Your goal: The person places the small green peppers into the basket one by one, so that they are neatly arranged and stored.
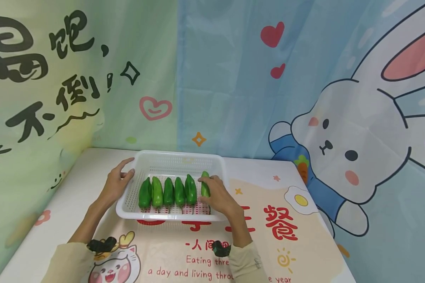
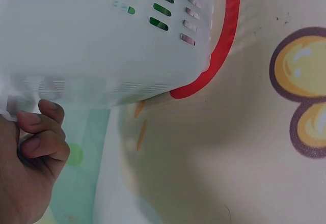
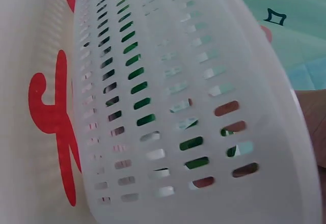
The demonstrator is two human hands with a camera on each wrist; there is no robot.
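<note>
A white perforated plastic basket (image 1: 178, 217) stands on the table, with several green peppers (image 1: 168, 192) lying side by side in a row inside it. My left hand (image 1: 116, 184) holds the basket's left rim; the left wrist view shows its fingers (image 2: 48, 142) curled just below that rim. Over the basket's right end, my right hand (image 1: 217, 194) pinches one green pepper (image 1: 205, 188) between thumb and fingers, a small gap away from the row. Through the slots in the right wrist view, bits of green show, but most of that hand is hidden behind the basket wall.
The table carries a printed cloth (image 1: 262, 236) with red characters, a cartoon cat and a fried egg. A curtain (image 1: 219, 78) with hearts and a rabbit hangs right behind the table. Dark wrist straps (image 1: 102, 244) sit at both sleeves.
</note>
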